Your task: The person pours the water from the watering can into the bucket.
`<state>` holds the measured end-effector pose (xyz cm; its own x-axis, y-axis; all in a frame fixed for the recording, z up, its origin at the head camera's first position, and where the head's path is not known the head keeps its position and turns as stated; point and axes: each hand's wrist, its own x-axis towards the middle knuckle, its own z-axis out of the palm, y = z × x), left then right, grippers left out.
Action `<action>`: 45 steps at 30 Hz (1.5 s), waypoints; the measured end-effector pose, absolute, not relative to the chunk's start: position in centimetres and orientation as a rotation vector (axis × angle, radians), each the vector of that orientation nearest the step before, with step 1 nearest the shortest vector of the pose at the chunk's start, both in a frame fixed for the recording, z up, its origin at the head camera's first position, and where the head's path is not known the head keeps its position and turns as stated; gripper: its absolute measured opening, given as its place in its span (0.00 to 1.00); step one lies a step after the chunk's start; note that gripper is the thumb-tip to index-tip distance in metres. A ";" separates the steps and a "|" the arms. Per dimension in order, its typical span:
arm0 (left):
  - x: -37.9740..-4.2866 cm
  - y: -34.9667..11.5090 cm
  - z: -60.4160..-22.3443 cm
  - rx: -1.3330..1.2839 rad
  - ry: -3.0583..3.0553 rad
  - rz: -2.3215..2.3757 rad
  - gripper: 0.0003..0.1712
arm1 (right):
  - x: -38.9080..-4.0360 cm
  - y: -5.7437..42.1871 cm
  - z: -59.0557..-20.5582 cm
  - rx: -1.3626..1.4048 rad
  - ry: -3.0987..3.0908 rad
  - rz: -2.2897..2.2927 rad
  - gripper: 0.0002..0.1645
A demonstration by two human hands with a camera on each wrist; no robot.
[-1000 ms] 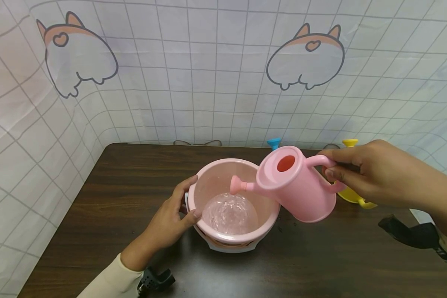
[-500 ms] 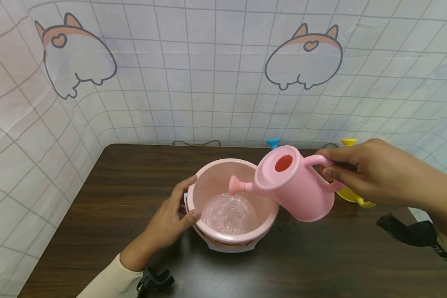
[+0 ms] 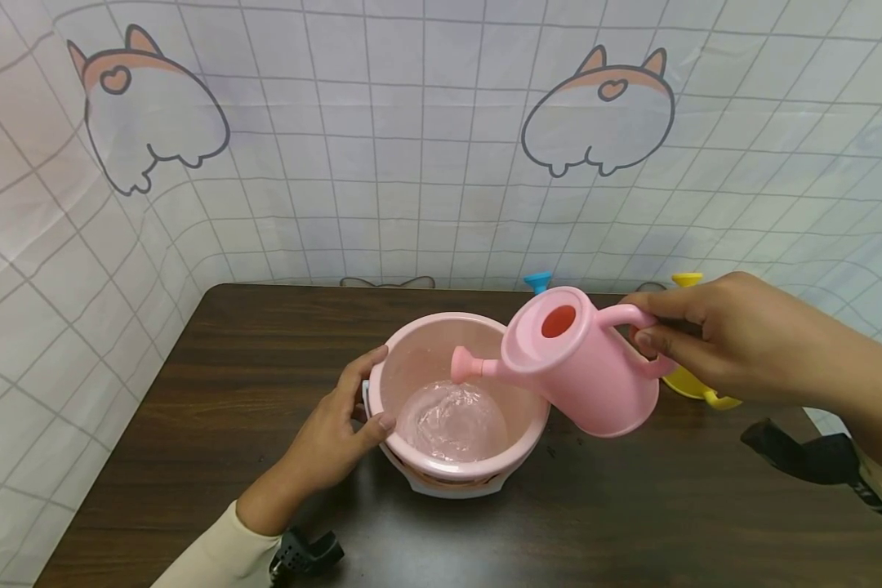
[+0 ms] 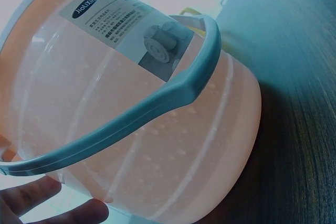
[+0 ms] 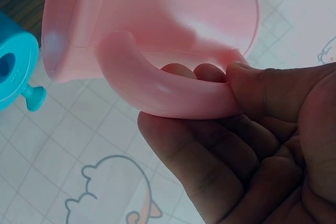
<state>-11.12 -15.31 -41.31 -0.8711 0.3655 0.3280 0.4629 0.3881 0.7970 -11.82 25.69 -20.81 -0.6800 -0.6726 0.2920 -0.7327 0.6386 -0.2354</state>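
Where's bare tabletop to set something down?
Two patches of table: back left, bordered by the left hand, bucket and back edge; front right, between the bucket and the right wrist's black strap. Crowded: back right, with the pink watering can, right hand, blue can and yellow can.

Bench (image 3: pixel 250 367): dk brown wood-grain top, rounded back L corner, glare nr front. On it: pink bucket (image 3: pixel 452 471), upright, approx ctr; few sm. drops (image 3: pixel 551 451) just R of it. Yellow watering can (image 3: pixel 685 384) further R, mostly hidden. Blue can (image 5: pixel 16 61) toward back, base hidden.
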 end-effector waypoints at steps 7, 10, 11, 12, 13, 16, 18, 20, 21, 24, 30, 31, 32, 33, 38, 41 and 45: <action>-11.1 -15.3 -41.3 -0.755 -2.538 -1.506 0.44 | -11.9 25.7 -20.8 1.150 -2.693 0.504 0.24; -11.1 -15.3 -41.3 -0.753 -2.539 -1.509 0.44 | -11.9 25.7 -20.8 1.154 -2.689 0.501 0.25; -11.1 -15.3 -41.3 -0.752 -2.539 -1.510 0.44 | -11.9 25.7 -20.8 1.155 -2.688 0.500 0.25; -11.1 -15.3 -41.3 -0.753 -2.538 -1.511 0.44 | -11.9 25.7 -20.8 1.156 -2.688 0.498 0.25; -11.1 -15.3 -41.3 -0.753 -2.539 -1.511 0.44 | -11.9 25.7 -20.8 1.156 -2.687 0.495 0.25; -11.1 -15.3 -41.3 -0.753 -2.539 -1.511 0.44 | -11.9 25.7 -20.8 1.153 -2.690 0.490 0.25; -11.1 -15.3 -41.3 -0.756 -2.537 -1.513 0.44 | -11.9 25.7 -20.8 1.145 -2.696 0.487 0.25; -11.1 -15.3 -41.3 -0.758 -2.535 -1.515 0.44 | -11.9 25.7 -20.8 1.133 -2.705 0.485 0.25; -11.1 -15.3 -41.3 -0.760 -2.534 -1.513 0.44 | -11.9 25.6 -20.7 1.125 -2.710 0.483 0.25; -11.2 -15.3 -41.3 -0.760 -2.532 -1.510 0.44 | -11.9 25.6 -20.7 1.114 -2.716 0.476 0.25; -11.2 -15.3 -41.3 -0.763 -2.526 -1.505 0.44 | -12.0 25.5 -20.6 1.125 -2.703 0.456 0.24; -11.2 -15.3 -41.3 -0.764 -2.524 -1.506 0.44 | -12.0 25.5 -20.6 1.125 -2.702 0.452 0.24; -11.2 -15.3 -41.3 -0.766 -2.521 -1.504 0.44 | -12.0 25.5 -20.6 1.123 -2.703 0.448 0.24; -11.2 -15.3 -41.3 -0.766 -2.521 -1.502 0.44 | -12.0 25.5 -20.6 1.120 -2.705 0.446 0.24; -11.2 -15.3 -41.4 -0.764 -2.521 -1.501 0.44 | -11.9 25.6 -20.6 1.099 -2.728 0.448 0.23; -11.2 -15.3 -41.4 -0.765 -2.521 -1.503 0.44 | -12.0 25.6 -20.6 1.102 -2.730 0.449 0.24; -11.2 -15.3 -41.4 -0.764 -2.520 -1.504 0.44 | -12.0 25.5 -20.6 1.111 -2.728 0.446 0.24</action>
<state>-11.20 -15.29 -41.40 -0.8677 0.3634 0.3392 0.4711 0.3831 0.7946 -12.00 25.51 -20.57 -0.7104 -0.6545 0.2588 -0.7028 0.6790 -0.2122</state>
